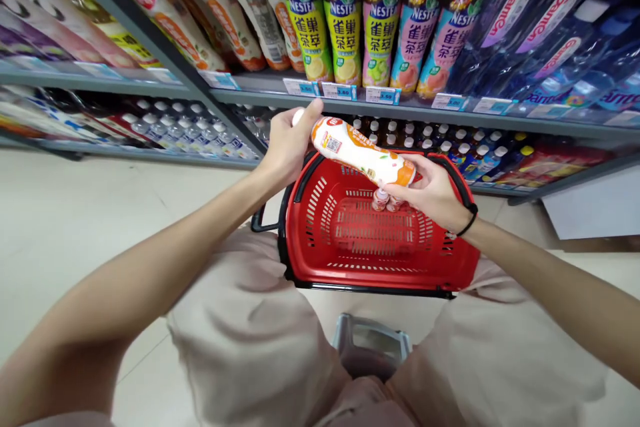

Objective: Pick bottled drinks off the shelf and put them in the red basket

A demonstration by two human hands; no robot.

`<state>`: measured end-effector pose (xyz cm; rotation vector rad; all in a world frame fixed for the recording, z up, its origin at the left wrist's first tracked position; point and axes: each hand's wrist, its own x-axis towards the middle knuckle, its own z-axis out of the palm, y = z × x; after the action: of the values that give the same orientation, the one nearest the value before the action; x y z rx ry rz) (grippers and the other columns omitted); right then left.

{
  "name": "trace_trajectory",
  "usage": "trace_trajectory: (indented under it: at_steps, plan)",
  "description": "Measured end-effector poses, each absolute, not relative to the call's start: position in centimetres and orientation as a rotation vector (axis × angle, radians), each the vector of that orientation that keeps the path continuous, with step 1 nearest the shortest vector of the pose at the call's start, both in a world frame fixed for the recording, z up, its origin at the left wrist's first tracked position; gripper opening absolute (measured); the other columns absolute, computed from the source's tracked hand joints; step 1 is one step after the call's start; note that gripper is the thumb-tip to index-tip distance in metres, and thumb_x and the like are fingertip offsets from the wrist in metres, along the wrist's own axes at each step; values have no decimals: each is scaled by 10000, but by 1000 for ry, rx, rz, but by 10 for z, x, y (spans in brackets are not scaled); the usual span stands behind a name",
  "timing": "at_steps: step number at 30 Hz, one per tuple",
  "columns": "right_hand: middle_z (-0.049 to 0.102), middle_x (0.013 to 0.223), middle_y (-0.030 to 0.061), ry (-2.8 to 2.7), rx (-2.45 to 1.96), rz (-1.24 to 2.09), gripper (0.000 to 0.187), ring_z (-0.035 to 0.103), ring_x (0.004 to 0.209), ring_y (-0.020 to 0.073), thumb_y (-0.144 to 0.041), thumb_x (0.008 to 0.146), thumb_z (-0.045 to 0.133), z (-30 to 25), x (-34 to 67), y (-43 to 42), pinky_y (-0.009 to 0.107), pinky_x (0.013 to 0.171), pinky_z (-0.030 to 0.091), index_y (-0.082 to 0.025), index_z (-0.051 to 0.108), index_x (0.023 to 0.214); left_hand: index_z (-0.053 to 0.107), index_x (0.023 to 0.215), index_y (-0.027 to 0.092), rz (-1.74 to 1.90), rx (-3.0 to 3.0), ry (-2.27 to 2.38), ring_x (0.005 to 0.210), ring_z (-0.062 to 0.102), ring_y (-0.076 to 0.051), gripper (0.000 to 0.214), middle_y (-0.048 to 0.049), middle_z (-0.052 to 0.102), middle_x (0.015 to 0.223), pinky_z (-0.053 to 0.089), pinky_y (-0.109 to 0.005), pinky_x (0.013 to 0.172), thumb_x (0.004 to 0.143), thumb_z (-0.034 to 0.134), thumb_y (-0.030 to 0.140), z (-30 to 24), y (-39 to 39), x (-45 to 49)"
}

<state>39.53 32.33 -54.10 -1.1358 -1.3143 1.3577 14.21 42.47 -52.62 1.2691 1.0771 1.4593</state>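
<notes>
White-and-orange bottle [363, 153] held at both ends above a red basket [310, 260]

The person's left hand [290, 140] grips the bottle at its capped end, the thumb lying along the neck. The right hand [433, 190] is wrapped around the base, thumb on the near side. The bottle lies slantwise between them, cap toward the upper left, its printed label and a square code facing up. A black band [470, 220] circles the right wrist.

Beneath the bottle, the basket stands between the person's knees, its slotted walls flaring outward. Inside, near the far wall, sit small bottles [387, 201] with reddish labels, partly hidden by the held bottle and right hand.

Beyond the basket, a grey shelf [420, 105] carries similar white-and-orange bottles on the left, yellow-capped Nestea bottles [345, 33] in the middle and blue-tinted Ganten bottles [550, 13] on the right. Price tags [343, 91] line its edge. Lower down, smaller bottles [200, 130] stand in rows. Closer to the person, a grey object [373, 340] shows between the trouser legs, too hidden to identify.
</notes>
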Motion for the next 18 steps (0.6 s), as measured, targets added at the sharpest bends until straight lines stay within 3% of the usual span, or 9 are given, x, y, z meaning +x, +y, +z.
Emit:
trace_trajectory:
  at_steps: [4,7,11,14,16,18]
  plan:
    - [618,678,-19,-1160,-1135,1478,619,377,419,50,-559,731,914,-538,402,327,213,362,300,-154,666,1128,588,746,178,1391,1309,1170,570,633,-126,558,5,594,623,571,-224,537,854,755,699,-534,426,140]
    - [482,503,-52,-1102,-1164,1640,585,334,381,73,-699,864,736,-546,413,336,217,358,249,-153,658,1060,625,773,174,1318,1499,1157,631,691,-161,585,-17,634,644,607,-248,571,847,719,746,-534,425,138]
    - [653,636,55,-1480,-1394,1564,615,505,416,143,-726,1006,430,-558,429,353,255,396,368,-155,634,1103,619,683,181,1266,1780,1185,582,631,-136,518,-12,643,632,565,-222,545,858,742,653,-530,423,137]
    - [756,839,136,-2297,-1693,959,527,724,688,255,-622,991,573,-557,439,363,331,627,550,-140,676,1176,634,698,177,1111,1942,1291,548,597,-132,437,-17,661,630,467,-213,496,891,726,558,-532,423,139]
    - [779,994,199,-2703,-1862,635,450,763,944,349,-534,962,659,-555,443,366,403,809,578,-122,747,1122,646,721,169,898,2157,1391,551,591,-146,402,-27,675,635,412,-236,506,899,713,523,-539,425,144]
    - [781,1076,223,-2827,-1993,624,375,754,1043,372,-457,956,665,-555,445,368,414,865,573,-113,799,1026,668,761,154,498,2451,1475,616,625,-175,359,-54,705,687,416,-269,580,926,681,473,-554,432,153]
